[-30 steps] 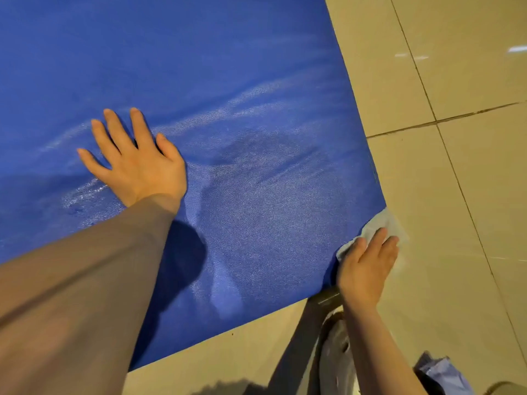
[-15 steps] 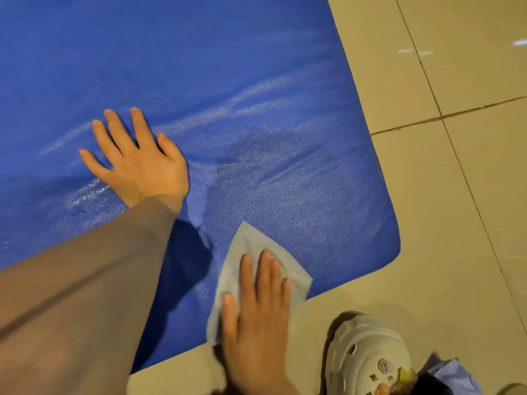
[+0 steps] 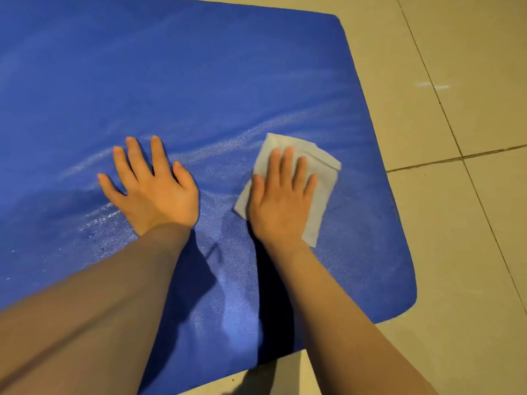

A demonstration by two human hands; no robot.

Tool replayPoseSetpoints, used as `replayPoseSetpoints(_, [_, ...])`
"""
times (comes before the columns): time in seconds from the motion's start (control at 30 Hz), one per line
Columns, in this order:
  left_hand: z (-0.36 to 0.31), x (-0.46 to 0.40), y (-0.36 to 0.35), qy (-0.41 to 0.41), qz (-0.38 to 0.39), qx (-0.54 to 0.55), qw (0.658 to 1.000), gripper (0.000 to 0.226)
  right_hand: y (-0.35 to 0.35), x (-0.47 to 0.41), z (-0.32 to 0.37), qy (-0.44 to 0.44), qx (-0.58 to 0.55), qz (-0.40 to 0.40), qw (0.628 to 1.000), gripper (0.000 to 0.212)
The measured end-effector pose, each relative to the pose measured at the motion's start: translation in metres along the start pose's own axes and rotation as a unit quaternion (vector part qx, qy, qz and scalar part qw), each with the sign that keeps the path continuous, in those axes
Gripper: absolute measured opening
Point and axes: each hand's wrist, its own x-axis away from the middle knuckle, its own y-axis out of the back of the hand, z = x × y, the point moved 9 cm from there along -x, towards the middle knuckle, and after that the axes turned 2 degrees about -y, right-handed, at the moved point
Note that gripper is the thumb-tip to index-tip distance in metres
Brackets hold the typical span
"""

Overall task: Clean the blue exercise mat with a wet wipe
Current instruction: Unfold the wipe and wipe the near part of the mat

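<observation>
Now your right hand lies flat, fingers straight, pressing a pale folded wipe onto the blue mat, near the mat's right edge, while your left hand rests spread and empty on the mat just beside it. Both sit on a tiled floor. Judging by its ripples, the mat is soft and light and may creep, so brace it. The limp wipe is best driven under a flat palm. No brand, label or writing is readable.
</observation>
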Motion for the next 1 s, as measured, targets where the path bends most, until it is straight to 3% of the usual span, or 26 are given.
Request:
replayPoseSetpoints(0.1, [0.000,0.000,0.003,-0.006,-0.025,0.008,1.000,0.053,-0.013,0.021,0.075,0.194,-0.002,0.024,0.981,0.060])
replayPoseSetpoints(0.2, [0.000,0.001,0.003,-0.006,-0.022,0.015,1.000,0.052,-0.011,0.000,0.071,0.279,-0.020,0.078,0.957,0.062])
replayPoseSetpoints(0.37, [-0.002,0.001,0.006,0.001,-0.028,0.020,0.999,0.050,0.017,-0.113,-0.080,0.094,0.052,0.076,0.991,0.083])
replayPoseSetpoints(0.43, [-0.002,0.001,0.007,0.000,-0.023,0.023,0.999,0.049,0.029,-0.134,-0.119,0.022,0.051,0.072,0.996,0.082])
replayPoseSetpoints(0.57, [-0.001,0.001,0.005,0.010,-0.011,0.023,1.000,0.050,0.024,-0.128,-0.100,-0.105,0.028,0.041,0.993,0.063])
replayPoseSetpoints(0.63, [-0.002,0.000,0.005,0.008,-0.015,0.020,1.000,0.053,0.009,-0.111,-0.039,-0.039,0.027,0.024,0.999,0.064])
replayPoseSetpoints(0.7, [-0.001,0.000,0.005,0.011,-0.013,0.021,1.000,0.051,-0.003,-0.086,0.032,0.087,0.002,0.024,0.996,0.062])
replayPoseSetpoints(0.77, [0.000,0.000,0.005,0.012,-0.016,0.021,1.000,0.050,-0.010,-0.059,0.092,0.241,-0.003,0.054,0.969,0.058])
replayPoseSetpoints(0.83, [-0.001,0.001,0.006,0.015,-0.019,0.024,0.999,0.053,-0.018,-0.057,0.109,0.341,0.028,0.125,0.931,0.057])
replayPoseSetpoints(0.9, [-0.001,0.001,0.003,0.019,-0.011,0.025,0.999,0.050,-0.011,-0.086,0.086,0.331,0.033,0.133,0.934,0.058])
replayPoseSetpoints(1.0, [0.001,0.001,0.002,0.023,-0.006,0.014,1.000,0.051,0.000,-0.148,-0.004,0.191,0.051,0.137,0.971,0.060])
